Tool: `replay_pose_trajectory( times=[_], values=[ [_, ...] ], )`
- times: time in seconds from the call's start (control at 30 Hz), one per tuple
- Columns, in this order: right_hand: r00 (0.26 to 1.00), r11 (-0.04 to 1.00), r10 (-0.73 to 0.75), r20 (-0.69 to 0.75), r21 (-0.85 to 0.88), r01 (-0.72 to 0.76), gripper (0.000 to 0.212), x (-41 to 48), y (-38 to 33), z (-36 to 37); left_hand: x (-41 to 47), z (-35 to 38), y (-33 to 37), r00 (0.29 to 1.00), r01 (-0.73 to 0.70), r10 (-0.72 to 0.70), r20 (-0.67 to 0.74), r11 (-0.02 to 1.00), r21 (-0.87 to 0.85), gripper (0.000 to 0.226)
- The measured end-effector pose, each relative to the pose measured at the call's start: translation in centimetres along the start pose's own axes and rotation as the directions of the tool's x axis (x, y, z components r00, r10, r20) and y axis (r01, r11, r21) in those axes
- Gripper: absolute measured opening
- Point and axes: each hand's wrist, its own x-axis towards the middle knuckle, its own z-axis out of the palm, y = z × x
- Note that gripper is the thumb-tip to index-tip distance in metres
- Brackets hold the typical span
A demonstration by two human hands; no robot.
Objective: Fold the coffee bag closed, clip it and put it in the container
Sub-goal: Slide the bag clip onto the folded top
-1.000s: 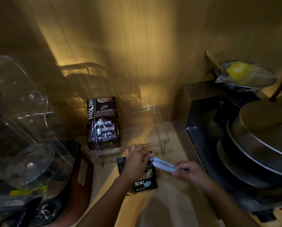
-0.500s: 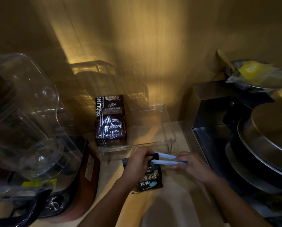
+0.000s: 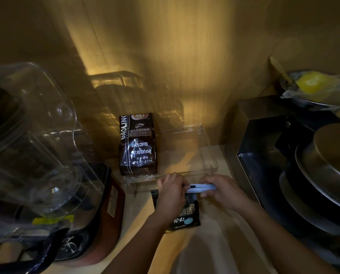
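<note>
At the wooden bench's [image 3: 214,244] middle, the pale-blue plastic clip [image 3: 201,188], open a second ago, now lies pressed shut across the small black coffee bag's [image 3: 187,214] folded top, left hand [image 3: 172,194] and right hand [image 3: 223,191] each pinching an end, so only the clear plastic container [image 3: 208,153] remains.

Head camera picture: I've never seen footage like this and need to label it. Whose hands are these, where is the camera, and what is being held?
There is no machine here: the camera sits on a person's head, looking down at a wooden counter. The left hand steadies a small black coffee bag lying on the counter. The right hand holds a pale clip across the bag's top. Just behind is a clear container holding a bigger coffee bag. A blender stands left, pans right.
</note>
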Motion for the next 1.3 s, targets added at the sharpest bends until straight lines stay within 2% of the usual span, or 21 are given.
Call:
replay_pose_trajectory(
  times=[0.13,0.27,0.4,0.57,0.67,0.77,0.87,1.0,1.17,1.3],
  values=[
    [0.998,0.999,-0.047,-0.047,0.004,0.048,0.028,0.7,-1.5,1.2,-0.5,0.4,0.3,0.997,-0.036,0.031,0.069,0.997,0.073,0.007],
    [0.996,0.993,-0.071,-0.056,0.088,0.076,0.024,1.1,-2.3,1.9,-1.2,0.9,0.4,0.996,0.086,-0.086,-0.008,0.992,0.090,0.011],
    [1.000,0.982,-0.006,0.018,0.189,0.003,0.020,0.7,-1.2,1.4,-1.4,1.1,0.4,0.991,0.118,-0.117,-0.066,0.993,0.011,0.013],
    [0.983,0.876,0.164,-0.088,0.471,-0.104,0.014,-0.3,0.5,0.7,-1.4,0.7,0.2,0.991,0.115,-0.116,-0.068,0.993,-0.015,0.014],
    [0.969,0.838,0.208,-0.133,0.535,-0.106,0.014,-0.7,0.3,1.4,-1.2,0.6,0.4,0.991,0.120,-0.119,-0.061,0.993,0.012,0.011],
    [0.963,0.859,0.211,-0.168,0.502,-0.101,0.018,-0.5,-0.9,2.3,-0.9,0.5,0.4,0.998,0.059,-0.060,0.011,0.994,0.087,0.012],
    [0.976,0.919,0.116,-0.184,0.392,-0.035,0.010,0.1,-2.5,3.4,-0.6,0.7,0.6,0.998,0.012,-0.021,0.065,0.991,0.136,0.013],
    [0.972,0.958,0.071,-0.224,0.288,-0.003,0.011,0.4,-3.0,3.9,-0.6,1.1,0.5,0.997,0.064,-0.068,0.043,0.993,0.104,0.010],
    [0.968,0.965,0.078,-0.239,0.262,-0.013,0.010,0.4,-3.1,4.0,-0.5,1.2,0.6,0.996,0.092,-0.092,0.002,0.994,0.056,0.009],
    [0.969,0.973,0.032,-0.246,0.228,0.026,0.009,0.1,-3.3,3.8,-0.8,1.0,0.3,0.999,0.033,-0.032,-0.016,0.999,0.034,0.008]
  ],
)
